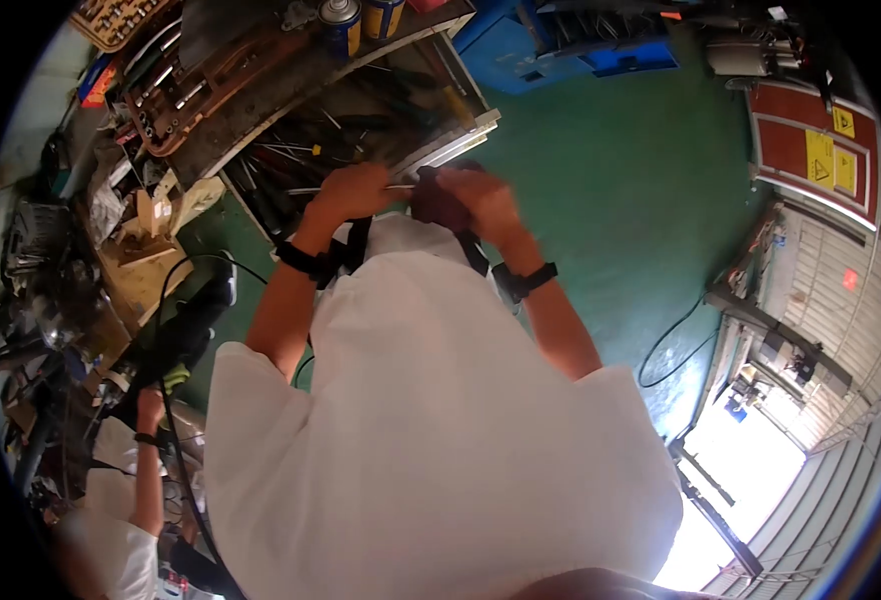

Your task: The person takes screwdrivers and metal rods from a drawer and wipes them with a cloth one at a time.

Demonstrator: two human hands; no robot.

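Note:
My left hand [353,192] is closed around a thin metal rod [401,187], which sticks out on both sides of the fist. What kind of tool the rod belongs to cannot be made out. Beside it, my right hand [481,205] grips a dark maroon cloth [439,208] at the rod's right end; that end is hidden by the cloth. Both hands are in front of my white shirt, close to the near side of an open drawer [476,132]. Long thin tools and a yellow-tipped piece [317,150] lie jumbled inside the drawer.
Spray cans [341,22] and a socket set [121,18] are on the bench above. Cardboard [141,265] and clutter line the left. A co-worker's arm [149,470] shows lower left. Blue cases [521,50] stand beyond the green floor [601,200]; a black cable [166,330] runs down.

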